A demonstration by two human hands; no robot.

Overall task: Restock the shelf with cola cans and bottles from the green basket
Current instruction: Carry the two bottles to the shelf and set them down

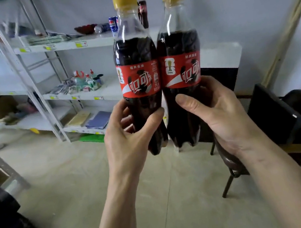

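Note:
I hold two cola bottles upright, side by side and touching, in front of the white shelf. My left hand grips the lower part of the left bottle. My right hand grips the lower part of the right bottle. Both have yellow caps and red labels. On the upper shelf board behind them stand a blue cola can and another cola bottle, partly hidden. The green basket is not in view.
A grey metal rack stands left of the shelf, which holds papers, small bottles and folders on its lower boards. A chair with a black bag is at the right. Dark furniture sits at the lower left. Bare floor lies ahead.

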